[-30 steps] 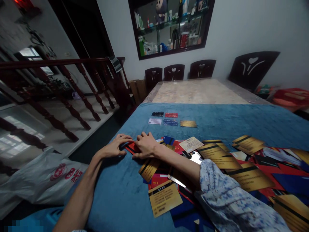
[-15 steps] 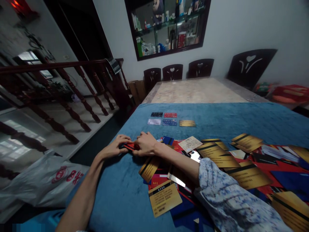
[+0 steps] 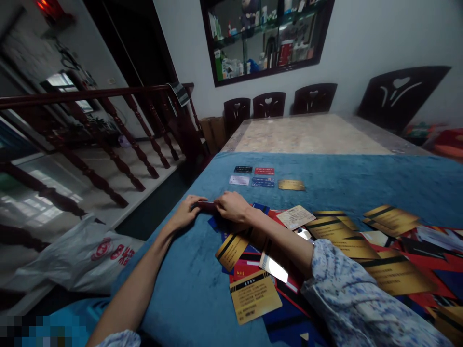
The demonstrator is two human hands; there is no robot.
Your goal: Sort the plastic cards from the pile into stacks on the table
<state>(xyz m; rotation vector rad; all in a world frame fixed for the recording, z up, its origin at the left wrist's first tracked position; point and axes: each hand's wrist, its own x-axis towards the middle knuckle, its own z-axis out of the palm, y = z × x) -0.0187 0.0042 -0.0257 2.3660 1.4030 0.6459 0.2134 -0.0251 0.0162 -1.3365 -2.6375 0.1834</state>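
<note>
My left hand and my right hand meet at the near left of the blue cloth. Both pinch the ends of a red card, held a little above the cloth. Under my right forearm spreads a loose pile of cards in gold, red, blue and black. Further away several cards lie in two neat rows: a black card, a red card, a white card, a blue card and a gold card.
The long table carries on bare beyond the cloth, with dark wooden chairs along its far side. A wooden stair railing runs on the left. A white plastic bag lies at the lower left. A wall cabinet holds bottles.
Both hands have lifted the red card off the pile and drawn it slightly away from me. The view has shifted a little to the right.
</note>
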